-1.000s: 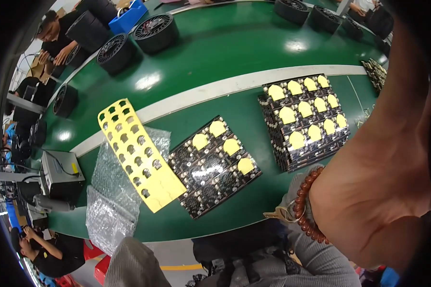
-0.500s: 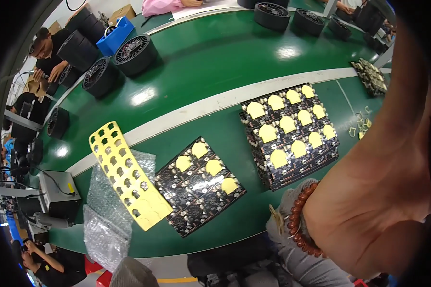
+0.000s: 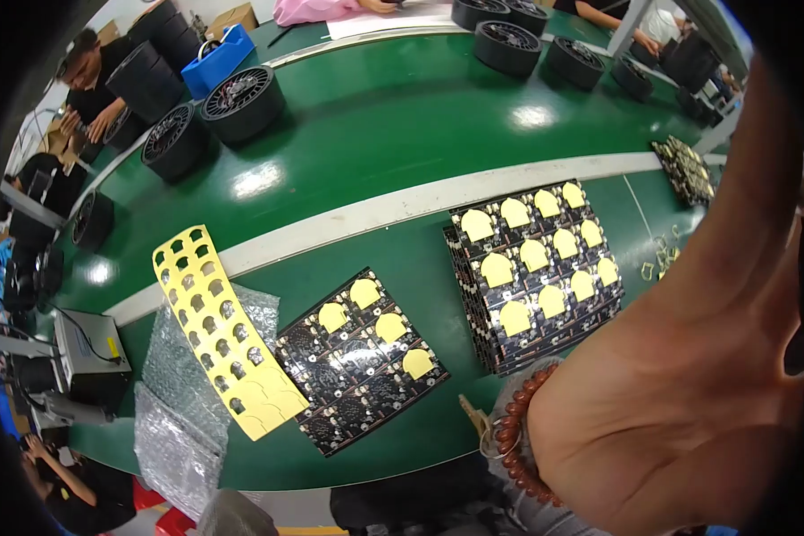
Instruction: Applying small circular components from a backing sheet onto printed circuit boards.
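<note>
My right hand (image 3: 652, 393) is raised close to the camera on the right, palm showing and a brown bead bracelet (image 3: 516, 429) at its wrist. One digit stretches upward; the other fingertips run into the dark rim. Nothing shows in its palm. Left of it on the table lies a stack of black circuit board panels (image 3: 531, 268), its top one bearing rows of yellow rounded stickers. Another black panel (image 3: 362, 366) carries a few such stickers along its far and right sides. A yellow sticker sheet (image 3: 232, 330), many pieces peeled out, overlaps its left edge. My left hand is out of view.
Bubble wrap (image 3: 183, 438) lies under and beside the sheet. Yellow scraps (image 3: 661, 259) and more boards (image 3: 685, 170) are at the right. Beyond a pale rail (image 3: 357, 223) stand several black wheels (image 3: 241, 103) and a blue tape dispenser (image 3: 219, 61). Other people work at left and far side.
The view has shifted slightly, so the panels and sheet sit a little further left and lower. My right hand stays raised near the camera. No sticker has visibly moved.
</note>
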Demonstrator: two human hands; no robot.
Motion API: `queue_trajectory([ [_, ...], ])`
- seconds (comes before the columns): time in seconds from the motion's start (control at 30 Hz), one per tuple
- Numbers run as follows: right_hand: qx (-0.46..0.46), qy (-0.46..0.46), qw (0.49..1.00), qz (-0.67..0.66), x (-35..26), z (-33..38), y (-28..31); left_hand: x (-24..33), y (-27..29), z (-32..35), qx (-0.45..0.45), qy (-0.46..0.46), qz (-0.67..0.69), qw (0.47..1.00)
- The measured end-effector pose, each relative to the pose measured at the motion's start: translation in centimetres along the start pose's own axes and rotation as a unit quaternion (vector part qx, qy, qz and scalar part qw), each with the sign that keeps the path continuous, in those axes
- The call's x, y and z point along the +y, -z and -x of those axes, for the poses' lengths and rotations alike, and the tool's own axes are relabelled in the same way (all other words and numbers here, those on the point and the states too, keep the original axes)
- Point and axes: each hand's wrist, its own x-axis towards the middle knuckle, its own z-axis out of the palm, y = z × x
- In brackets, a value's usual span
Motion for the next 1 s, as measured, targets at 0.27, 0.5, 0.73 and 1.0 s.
queue_trajectory([
  [0.27, -0.004, -0.045, 0.997, -0.060, 0.7, -0.4, -4.4, -1.5, -0.1, -1.4, 0.059, 0.038, -0.131, 0.989],
  [0.5, -0.303, 0.017, 0.934, 0.187, 2.9, 2.8, -7.9, -1.3, -0.5, -5.0, 0.140, 0.119, -0.194, 0.964],
  [0.73, -0.531, -0.066, 0.696, 0.480, 8.6, 14.4, -7.0, -2.8, -1.1, -6.9, 0.161, 0.179, -0.259, 0.935],
  [1.0, -0.576, -0.063, 0.599, 0.553, 9.7, 18.2, -6.7, -6.9, -1.4, -4.8, 0.119, 0.241, -0.394, 0.879],
])
